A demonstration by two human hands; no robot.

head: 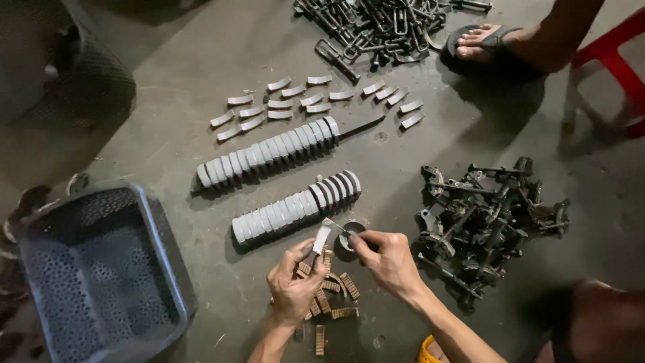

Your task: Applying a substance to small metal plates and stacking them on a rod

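My left hand (293, 282) pinches a curved grey metal shoe (322, 236) by its lower end, holding it upright over the floor. My right hand (385, 259) grips a small tool whose tip touches the shoe, just above a small round dark tin (349, 240) on the concrete. Under my hands lies a loose heap of short brown ribbed pads (330, 296). Just beyond them are two long rows of stacked grey shoes (295, 207) (267, 152), each row lying on its side.
Single curved grey pieces (282, 104) are spread out beyond the rows. Piles of dark metal parts sit to the right (487, 222) and at the top (376, 23). A blue perforated plastic basket (101, 269) stands left. Another person's sandalled foot (480, 42) and a red stool (621, 64) are upper right.
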